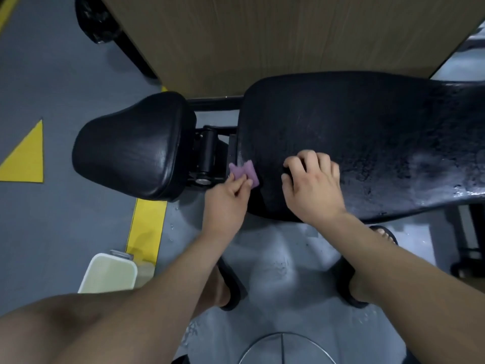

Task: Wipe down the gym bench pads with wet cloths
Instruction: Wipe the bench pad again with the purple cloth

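Cloth (242, 172): small, purple, crumpled; at the near left corner of the back pad (367, 132), touching its edge, just beside the gap to the seat pad (131, 148).
Left hand (228, 195): thumb and fingers pinched on the cloth's near end, holding it against the pad's corner; arm reaching in from the lower left.
Right hand (312, 182): palm down on the back pad, right of the cloth and apart from it; fingers bent, tips against the black surface; anything under the palm hidden, so grip impossible to tell.
Back pad: long, black, with a rough, worn-looking surface; running from the centre off the right edge; wet sheen and droplets toward its right end.
Seat pad: black, smoother and glossier; left of the back pad, with a gap between.
Hinge (208, 151): black metal roller and bracket in that gap, between the two pads.
Floor (65, 74): grey, with wet patches below the pads; yellow triangle (26, 156) at far left, yellow stripe (147, 227) near the seat pad.
Bin (107, 274): white, open-topped, on the floor at lower left, just beside the stripe.
Panel (262, 35): wood-grain, filling the top behind the pads.
Slippers (233, 285): black, on bare feet, on the floor near the back pad's near edge.
Metal rim (283, 345): round, shiny, at bottom centre, partly cut off.
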`<action>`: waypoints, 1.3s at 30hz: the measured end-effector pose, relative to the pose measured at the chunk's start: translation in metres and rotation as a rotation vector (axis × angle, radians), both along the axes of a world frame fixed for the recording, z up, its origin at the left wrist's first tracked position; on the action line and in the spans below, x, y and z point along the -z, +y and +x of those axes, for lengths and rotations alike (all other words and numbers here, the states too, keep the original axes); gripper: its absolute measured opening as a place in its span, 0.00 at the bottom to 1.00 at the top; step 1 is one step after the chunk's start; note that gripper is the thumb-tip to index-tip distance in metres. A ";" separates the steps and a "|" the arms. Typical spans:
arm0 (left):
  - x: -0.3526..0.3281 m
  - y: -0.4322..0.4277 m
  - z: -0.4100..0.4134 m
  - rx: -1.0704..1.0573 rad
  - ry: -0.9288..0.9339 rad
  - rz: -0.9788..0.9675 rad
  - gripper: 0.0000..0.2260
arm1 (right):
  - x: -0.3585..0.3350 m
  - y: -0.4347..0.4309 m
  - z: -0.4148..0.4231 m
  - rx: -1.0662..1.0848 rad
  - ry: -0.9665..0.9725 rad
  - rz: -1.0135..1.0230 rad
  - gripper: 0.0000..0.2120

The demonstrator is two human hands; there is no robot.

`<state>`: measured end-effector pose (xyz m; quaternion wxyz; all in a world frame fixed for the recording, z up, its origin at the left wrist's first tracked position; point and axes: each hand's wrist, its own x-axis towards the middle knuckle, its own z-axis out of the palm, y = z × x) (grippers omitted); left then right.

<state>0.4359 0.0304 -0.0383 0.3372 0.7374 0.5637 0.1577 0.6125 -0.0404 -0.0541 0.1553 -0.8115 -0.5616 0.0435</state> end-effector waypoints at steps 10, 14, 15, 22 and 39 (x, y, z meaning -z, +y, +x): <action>0.019 0.008 0.008 -0.058 -0.125 -0.052 0.14 | 0.009 0.007 0.001 0.024 -0.054 0.040 0.20; 0.021 0.043 0.028 -0.130 -0.170 -0.105 0.12 | 0.013 0.008 0.001 0.034 -0.100 0.064 0.20; 0.022 0.053 0.034 -0.140 -0.164 -0.102 0.12 | 0.015 0.008 0.001 0.035 -0.111 0.075 0.20; 0.026 0.122 0.073 -0.179 -0.150 -0.037 0.09 | 0.021 0.009 0.002 0.038 -0.126 0.123 0.19; 0.007 0.112 0.049 0.105 -0.041 -0.051 0.13 | 0.017 0.010 0.002 0.051 -0.123 0.091 0.20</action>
